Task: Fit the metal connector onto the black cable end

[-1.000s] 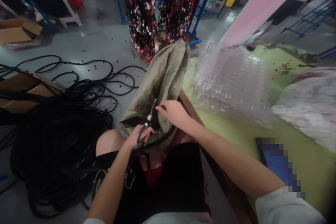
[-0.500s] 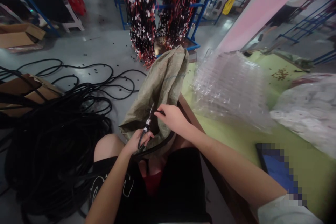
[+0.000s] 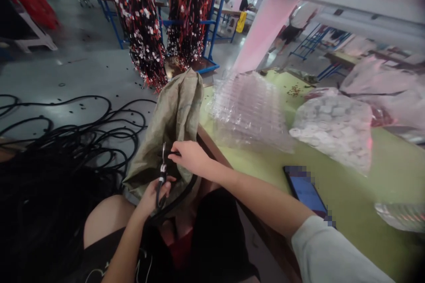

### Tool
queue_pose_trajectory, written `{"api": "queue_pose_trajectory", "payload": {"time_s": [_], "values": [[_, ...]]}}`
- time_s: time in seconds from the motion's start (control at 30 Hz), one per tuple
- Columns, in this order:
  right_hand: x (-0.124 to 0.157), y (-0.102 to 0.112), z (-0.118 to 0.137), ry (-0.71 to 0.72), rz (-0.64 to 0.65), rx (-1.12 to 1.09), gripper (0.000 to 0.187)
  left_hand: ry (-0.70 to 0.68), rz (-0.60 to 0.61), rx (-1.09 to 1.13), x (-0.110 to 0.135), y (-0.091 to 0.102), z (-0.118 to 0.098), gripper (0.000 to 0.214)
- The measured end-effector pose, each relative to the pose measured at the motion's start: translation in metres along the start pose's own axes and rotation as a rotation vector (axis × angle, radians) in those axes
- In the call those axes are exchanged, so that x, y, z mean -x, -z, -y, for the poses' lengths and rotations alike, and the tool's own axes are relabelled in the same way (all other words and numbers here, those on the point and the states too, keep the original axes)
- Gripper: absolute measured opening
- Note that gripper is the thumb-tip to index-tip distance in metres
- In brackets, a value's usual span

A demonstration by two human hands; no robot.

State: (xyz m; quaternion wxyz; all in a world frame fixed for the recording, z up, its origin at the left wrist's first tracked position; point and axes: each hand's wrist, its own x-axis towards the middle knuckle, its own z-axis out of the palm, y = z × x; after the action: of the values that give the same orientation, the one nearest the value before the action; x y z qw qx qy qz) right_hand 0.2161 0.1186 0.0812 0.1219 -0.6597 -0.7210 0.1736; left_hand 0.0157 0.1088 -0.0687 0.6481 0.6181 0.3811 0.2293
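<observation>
My left hand [image 3: 153, 195] is closed round the black handles of a pair of scissors [image 3: 162, 176], whose blades point up. My right hand [image 3: 189, 157] pinches the end of a black tube [image 3: 179, 194] just beside the blades. The tube curves down from my right hand across my lap. Both hands work in front of a tall grey-green woven sack [image 3: 174, 119] that leans against the table's edge.
A big heap of black tubing [image 3: 49, 172] covers the floor on the left. The green table [image 3: 365, 185] on the right carries a stack of clear plastic trays [image 3: 249, 110], filled plastic bags [image 3: 335, 128] and a phone [image 3: 303, 190]. Bundles of red-black wires [image 3: 142, 22] hang from blue racks behind.
The camera has turned to the right, so more of the table shows. My hands keep the same grip on the scissors and the tube, with the blades now closer to my right hand.
</observation>
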Motion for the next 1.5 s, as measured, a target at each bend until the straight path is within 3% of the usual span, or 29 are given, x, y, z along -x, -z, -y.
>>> {"api": "queue_pose_trajectory", "payload": {"time_s": [0.13,0.23,0.33,0.53,0.63,0.8,1.0,1.2,1.37,1.5], "values": [[0.000,-0.007,-0.005,0.023,0.016,0.064,0.013,-0.013,0.009,-0.015,-0.005,-0.002,0.002,0.051],[-0.001,-0.008,-0.013,-0.019,0.080,0.097,0.014,0.083,0.079,-0.020,-0.005,-0.005,0.006,0.051],[-0.003,-0.009,-0.018,-0.040,0.106,0.061,0.018,0.141,0.053,0.032,-0.004,-0.008,0.006,0.055],[-0.004,-0.011,-0.015,0.005,0.205,-0.102,0.036,-0.041,0.014,0.027,-0.004,-0.006,-0.006,0.057],[-0.005,-0.011,-0.015,0.012,0.252,-0.062,0.044,0.017,0.016,-0.001,-0.005,-0.005,-0.008,0.054],[-0.005,-0.011,-0.018,-0.044,0.231,0.004,0.043,0.154,0.025,0.044,-0.003,-0.005,-0.001,0.056],[-0.004,-0.016,-0.018,0.006,0.227,-0.016,0.043,0.039,-0.005,0.019,-0.003,0.001,-0.007,0.063],[-0.005,-0.009,-0.015,-0.026,0.245,-0.064,0.044,0.042,0.025,-0.080,-0.001,-0.001,-0.012,0.062],[-0.004,-0.013,-0.020,0.065,0.348,-0.130,0.020,0.006,0.045,-0.106,-0.001,0.003,-0.012,0.058],[-0.003,-0.021,-0.026,0.149,0.359,-0.249,0.043,0.011,0.055,-0.070,-0.002,0.007,-0.012,0.062]]}}
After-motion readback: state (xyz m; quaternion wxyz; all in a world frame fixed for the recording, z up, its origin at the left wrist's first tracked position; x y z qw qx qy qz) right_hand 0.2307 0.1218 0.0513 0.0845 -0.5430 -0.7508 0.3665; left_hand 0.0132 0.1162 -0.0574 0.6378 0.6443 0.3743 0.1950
